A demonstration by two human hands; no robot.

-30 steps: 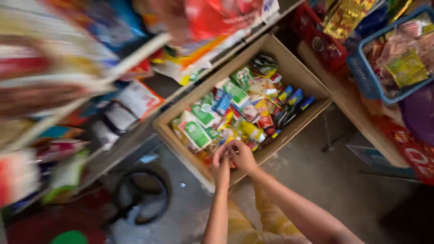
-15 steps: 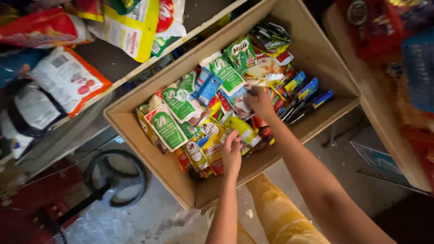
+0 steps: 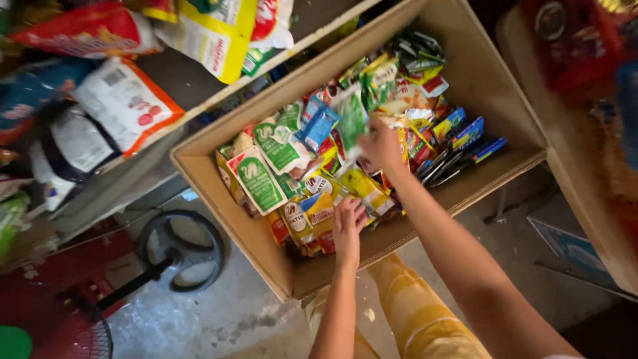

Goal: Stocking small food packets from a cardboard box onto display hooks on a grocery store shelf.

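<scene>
A large cardboard box sits below me, packed with colourful sachets and small packets. My right hand is inside it and grips a green-and-white packet lifted above the others. Near the box's front wall, my left hand rests on yellow and red sachets with its fingers curled over them. More green-and-white packets stand at the box's left side, and blue packets lie at the right.
A shelf on the left carries white, orange and yellow bags. A fan with a round black base stands on the concrete floor. A wooden counter with red goods runs along the right. My yellow trouser leg is under the box.
My hands, together at the box's front edge a second ago, have parted. The right hand moved deeper into the box and lifted a green packet. The view came closer.
</scene>
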